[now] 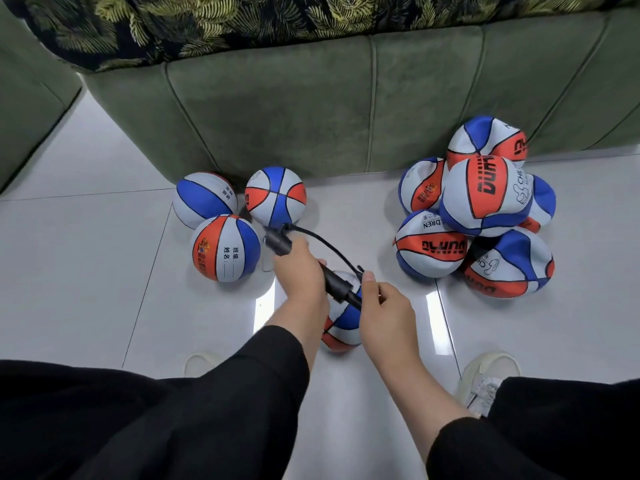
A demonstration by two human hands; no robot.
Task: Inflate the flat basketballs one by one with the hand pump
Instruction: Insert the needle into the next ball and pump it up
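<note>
Head view: hand pump [311,263] is gripped by left hand [299,271], hose needle seemingly pinched by right hand [384,306]; needle could be bent if misaligned with ball [341,323].

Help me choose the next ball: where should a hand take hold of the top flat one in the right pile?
Take the topmost flat ball from above, probably pinching its creased lower edge: it lies uppermost, with nothing over it, and its slack skin should fold easily.

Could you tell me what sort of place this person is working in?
Probably a living room at home: a green upholstered sofa with a leaf-print throw stands on glossy white floor tiles, and the basketballs lie on the floor against it.
</note>
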